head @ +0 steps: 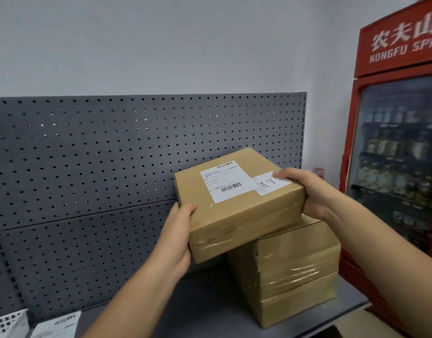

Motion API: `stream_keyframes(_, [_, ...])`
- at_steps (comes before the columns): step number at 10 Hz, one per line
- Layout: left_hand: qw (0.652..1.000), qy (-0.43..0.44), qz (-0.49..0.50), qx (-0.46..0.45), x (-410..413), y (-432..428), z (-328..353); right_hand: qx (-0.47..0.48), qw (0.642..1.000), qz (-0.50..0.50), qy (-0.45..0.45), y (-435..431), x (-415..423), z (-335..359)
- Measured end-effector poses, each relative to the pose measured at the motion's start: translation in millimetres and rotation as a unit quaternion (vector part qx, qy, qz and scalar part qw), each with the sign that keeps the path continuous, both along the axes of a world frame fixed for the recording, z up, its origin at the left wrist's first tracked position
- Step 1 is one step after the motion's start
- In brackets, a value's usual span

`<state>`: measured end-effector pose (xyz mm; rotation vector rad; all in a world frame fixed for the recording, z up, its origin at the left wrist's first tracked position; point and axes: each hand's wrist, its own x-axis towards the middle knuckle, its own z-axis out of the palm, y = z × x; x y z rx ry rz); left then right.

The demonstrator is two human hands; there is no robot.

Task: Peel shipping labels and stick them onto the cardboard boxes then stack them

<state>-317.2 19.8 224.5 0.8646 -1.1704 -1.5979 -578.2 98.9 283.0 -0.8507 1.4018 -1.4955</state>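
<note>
I hold a flat cardboard box in the air, tilted, over a stack of two taped cardboard boxes on the grey shelf. A white shipping label with barcodes sticks on the held box's top, and a smaller white slip with handwriting lies beside it. My left hand grips the box's near left corner. My right hand grips its right edge, thumb on the slip. The stack's top is partly hidden by the held box.
A grey pegboard backs the shelf. A red drinks fridge stands close on the right. At the lower left lie a white mesh basket and a printed sheet.
</note>
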Motion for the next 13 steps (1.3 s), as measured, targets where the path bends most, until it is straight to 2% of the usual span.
stream_keyframes(3, [0.998, -0.046, -0.029, -0.038, -61.4, 6.6, 9.9, 0.015, 0.999, -0.038, -0.021, 6.9, -78.0, -5.3])
stream_keyframes(5, [0.994, -0.079, -0.055, -0.047, -89.7, 4.1, 21.6, 0.019, 0.996, -0.063, -0.06, 6.8, -109.7, -6.9])
stream_keyframes(8, [0.987, -0.131, -0.071, -0.063, -109.0, 1.3, 16.3, 0.04, 0.995, -0.057, -0.065, 3.9, -140.8, -14.4])
stream_keyframes(11, [0.984, -0.137, -0.068, -0.094, -117.7, -8.4, 6.2, 0.029, 0.997, -0.038, -0.068, 1.6, -148.2, -21.6])
stream_keyframes(13, [0.988, -0.114, -0.075, -0.079, -120.9, -1.2, 6.0, 0.028, 0.995, -0.047, -0.087, 0.6, -147.2, -25.8])
